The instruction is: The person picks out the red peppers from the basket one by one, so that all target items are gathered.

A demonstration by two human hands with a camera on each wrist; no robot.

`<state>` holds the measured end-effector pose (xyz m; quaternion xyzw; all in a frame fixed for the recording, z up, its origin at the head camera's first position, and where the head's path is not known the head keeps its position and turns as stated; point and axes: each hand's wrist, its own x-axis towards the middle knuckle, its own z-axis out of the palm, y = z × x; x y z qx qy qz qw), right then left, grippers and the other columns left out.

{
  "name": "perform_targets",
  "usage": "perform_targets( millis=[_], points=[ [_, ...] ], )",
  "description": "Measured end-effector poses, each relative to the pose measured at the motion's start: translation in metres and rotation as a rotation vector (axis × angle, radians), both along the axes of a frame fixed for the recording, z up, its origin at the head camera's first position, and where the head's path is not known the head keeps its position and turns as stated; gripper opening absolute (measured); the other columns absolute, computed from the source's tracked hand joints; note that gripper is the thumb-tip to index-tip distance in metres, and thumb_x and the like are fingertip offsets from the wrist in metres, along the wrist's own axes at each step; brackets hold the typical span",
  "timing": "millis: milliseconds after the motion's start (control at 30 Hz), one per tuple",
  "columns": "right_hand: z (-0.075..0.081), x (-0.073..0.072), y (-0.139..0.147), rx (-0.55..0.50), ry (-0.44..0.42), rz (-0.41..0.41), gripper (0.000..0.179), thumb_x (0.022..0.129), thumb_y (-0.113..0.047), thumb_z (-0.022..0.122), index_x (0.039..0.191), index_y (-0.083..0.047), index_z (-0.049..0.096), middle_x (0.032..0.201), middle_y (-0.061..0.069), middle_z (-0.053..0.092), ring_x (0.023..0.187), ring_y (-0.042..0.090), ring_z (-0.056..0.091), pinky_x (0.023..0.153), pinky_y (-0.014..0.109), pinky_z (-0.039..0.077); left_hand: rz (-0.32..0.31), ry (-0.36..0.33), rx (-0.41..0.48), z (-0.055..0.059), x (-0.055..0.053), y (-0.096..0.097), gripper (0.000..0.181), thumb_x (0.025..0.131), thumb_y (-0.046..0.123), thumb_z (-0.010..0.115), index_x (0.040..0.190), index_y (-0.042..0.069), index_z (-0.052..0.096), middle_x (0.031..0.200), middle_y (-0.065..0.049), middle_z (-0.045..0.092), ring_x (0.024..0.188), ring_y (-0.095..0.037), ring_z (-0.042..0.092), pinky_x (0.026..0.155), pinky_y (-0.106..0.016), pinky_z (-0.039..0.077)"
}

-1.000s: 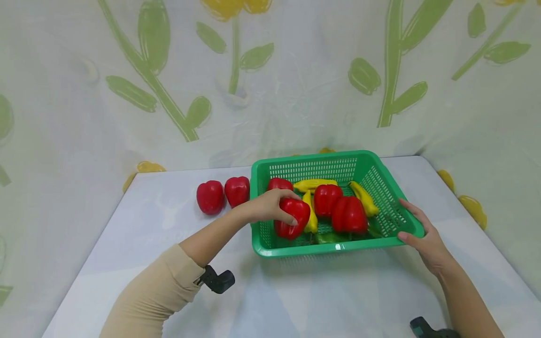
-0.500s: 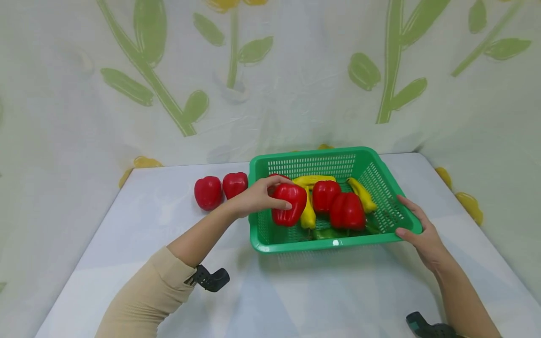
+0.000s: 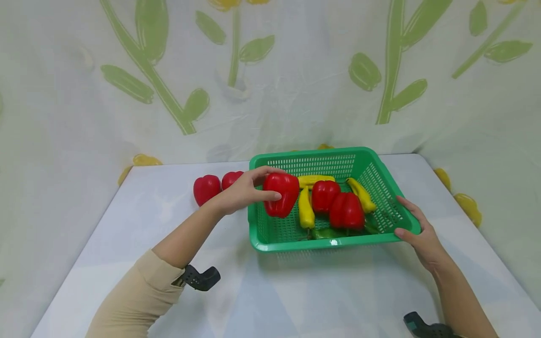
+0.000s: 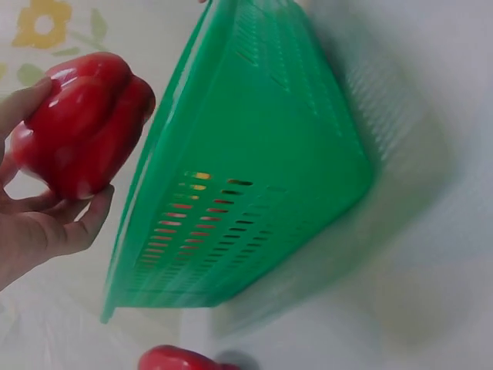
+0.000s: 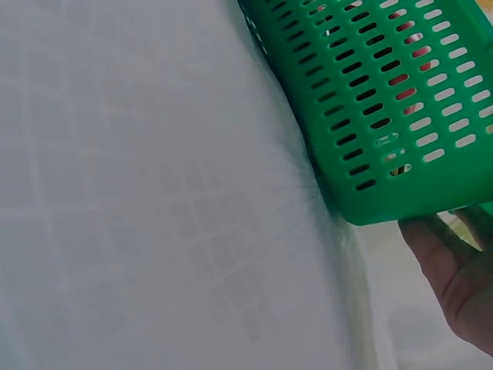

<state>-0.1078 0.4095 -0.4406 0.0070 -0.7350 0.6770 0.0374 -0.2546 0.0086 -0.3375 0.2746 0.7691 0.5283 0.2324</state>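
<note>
A red bell pepper [image 3: 281,195] is pinched between the thumb and fingers of my left hand [image 3: 241,193], over the left side of a green plastic basket [image 3: 313,245]. In the left wrist view the pepper [image 4: 81,127] hangs just outside the basket wall [image 4: 254,131] from that angle. My right hand [image 3: 426,244] grips the basket's right front corner by the rim. Inside lie two red bell peppers [image 3: 347,211], several long yellow peppers [image 3: 306,209] and something green [image 3: 329,234] along the front wall. The held pepper and left hand cover the basket's back left corner.
Two more red bell peppers [image 3: 206,189] sit on the white table [image 3: 169,206] left of the basket, one partly behind my left hand. A floral cloth wall [image 3: 296,94] rises behind the table. A black wrist camera [image 3: 200,278] sticks out from the left forearm.
My left hand has lifted the red bell pepper up and leftward from the basket's left part. The right hand has stayed on the rim.
</note>
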Motion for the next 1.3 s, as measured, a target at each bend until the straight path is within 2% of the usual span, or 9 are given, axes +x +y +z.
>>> perform_targets(
  millis=[300, 633, 800, 933, 1033, 1300],
  points=[
    [0.001, -0.001, -0.001, 0.008, 0.015, 0.012, 0.067, 0.093, -0.005, 0.053, 0.149, -0.030, 0.025, 0.148, 0.003, 0.014, 0.114, 0.000, 0.037, 0.085, 0.006, 0.041, 0.049, -0.004, 0.078, 0.009, -0.003, -0.019, 0.054, 0.082, 0.019, 0.072, 0.131, 0.024, 0.050, 0.123, -0.003, 0.056, 0.115, -0.026, 0.053, 0.082, -0.042, 0.055],
    [0.002, -0.001, -0.001, -0.020, 0.025, 0.014, 0.067, 0.093, -0.003, 0.053, 0.148, -0.030, 0.027, 0.144, -0.004, 0.021, 0.112, -0.002, 0.041, 0.084, 0.008, 0.043, 0.124, -0.048, 0.152, 0.012, -0.007, -0.041, 0.058, 0.082, 0.015, 0.070, 0.135, 0.020, 0.046, 0.128, -0.007, 0.052, 0.117, -0.029, 0.051, 0.086, -0.046, 0.053],
    [0.002, 0.000, 0.000, -0.014, 0.019, 0.010, 0.066, 0.093, -0.004, 0.053, 0.148, -0.030, 0.027, 0.142, -0.006, 0.022, 0.112, -0.001, 0.040, 0.083, 0.008, 0.044, 0.167, -0.010, 0.123, 0.011, -0.011, -0.052, 0.058, 0.083, 0.017, 0.069, 0.136, 0.021, 0.045, 0.129, -0.007, 0.051, 0.118, -0.027, 0.049, 0.085, -0.041, 0.054],
    [0.002, -0.001, 0.000, -0.008, 0.019, 0.004, 0.066, 0.093, -0.004, 0.053, 0.148, -0.030, 0.028, 0.142, -0.006, 0.023, 0.112, 0.000, 0.040, 0.083, 0.008, 0.043, 0.231, 0.024, 0.090, 0.010, -0.012, -0.062, 0.058, 0.083, 0.020, 0.069, 0.136, 0.021, 0.045, 0.130, -0.005, 0.050, 0.119, -0.025, 0.048, 0.086, -0.041, 0.053],
    [0.001, -0.001, 0.000, -0.012, 0.023, 0.006, 0.066, 0.093, -0.004, 0.053, 0.148, -0.029, 0.028, 0.142, -0.005, 0.023, 0.112, 0.000, 0.041, 0.083, 0.008, 0.043, 0.275, 0.028, 0.068, 0.010, -0.013, -0.070, 0.058, 0.083, 0.020, 0.070, 0.136, 0.022, 0.045, 0.130, -0.006, 0.050, 0.118, -0.025, 0.048, 0.086, -0.041, 0.053],
    [0.002, -0.001, 0.000, -0.009, 0.024, 0.008, 0.066, 0.093, -0.003, 0.053, 0.149, -0.029, 0.028, 0.141, -0.007, 0.024, 0.111, -0.001, 0.041, 0.084, 0.008, 0.043, 0.345, 0.026, 0.029, 0.012, -0.012, -0.091, 0.063, 0.084, 0.020, 0.069, 0.140, 0.020, 0.040, 0.135, -0.009, 0.045, 0.123, -0.028, 0.043, 0.088, -0.040, 0.052]
  ],
)
